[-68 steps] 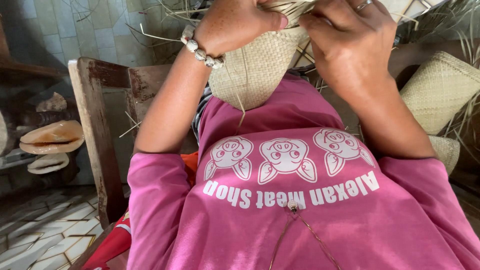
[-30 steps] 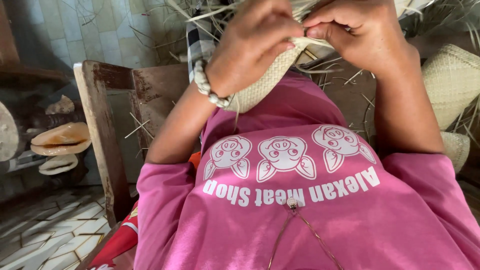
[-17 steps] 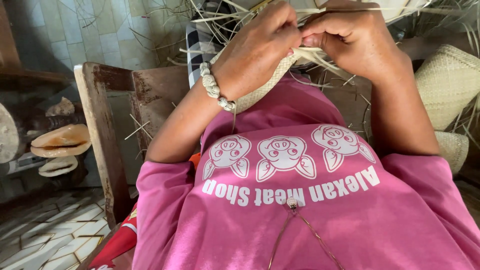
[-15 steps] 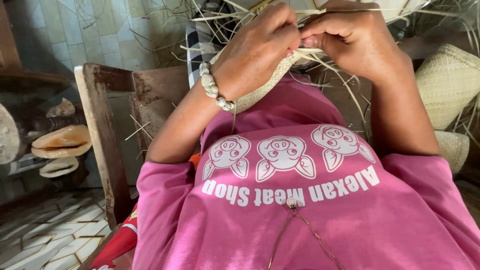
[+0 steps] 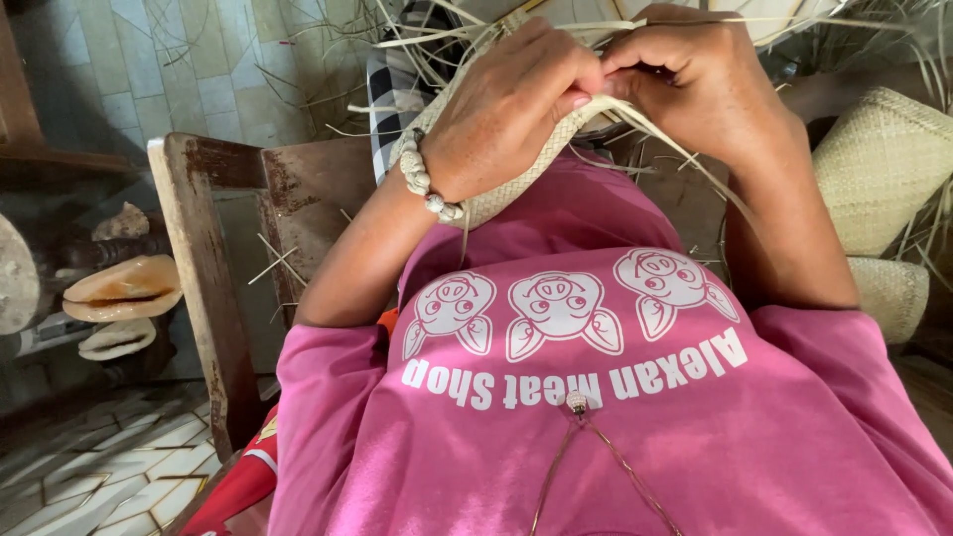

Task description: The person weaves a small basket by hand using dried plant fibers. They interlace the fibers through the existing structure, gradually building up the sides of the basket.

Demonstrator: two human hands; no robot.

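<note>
Far to my left, two pale shell-shaped pieces (image 5: 121, 290) sit stacked on a dark stand above the patterned tile floor (image 5: 109, 467). Next comes the worn wooden chair (image 5: 213, 288), its paint flaked and rusty-looking, with a few loose straws caught against it. A red cloth (image 5: 238, 486) pokes out just beside my pink shirt (image 5: 596, 427) at the lower edge.

My left hand (image 5: 511, 104) is curled nearly closed over the upper edge of the woven piece (image 5: 496, 194) (a pale, finely plaited straw shape, rounded like the side of a bag or hat). The thumb and forefinger are pinched tight on a flat straw strand (image 5: 606, 104) right where the weave ends. A beaded bracelet (image 5: 425, 184) rides on that wrist, touching the weave. The woven piece lies against my chest and lap, above the printed front of the shirt, and much of it is hidden under my hands.

My right hand (image 5: 710, 84) meets the left, knuckles almost touching; its fingers are folded in too, gripping the same bundle of loose strands, which trail down and off to the right across my forearm. I cannot tell how many strands are in the pinch.

Above both hands, unwoven straw ends (image 5: 437, 40) fan out in all directions. Further right, a second woven basket (image 5: 879, 169) rests just beside my right arm, with another smaller woven piece (image 5: 893, 293) below it.
</note>
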